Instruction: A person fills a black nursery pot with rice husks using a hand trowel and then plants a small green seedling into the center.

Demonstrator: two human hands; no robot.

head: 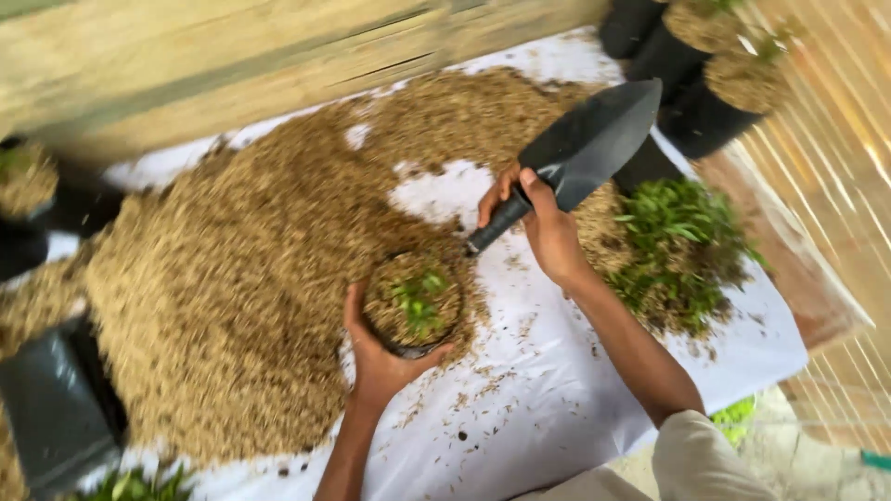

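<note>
No labels, signs or screens are visible. The only packages are soft black plastic grow bags. One small bag, round and filled with brown husk, sits in the middle. Three filled bags stand together at the top right. One flat, empty black bag lies at the lower left, and more, blurred, at the left edge.

Soft daylight — motion blur toward the edges
</note>
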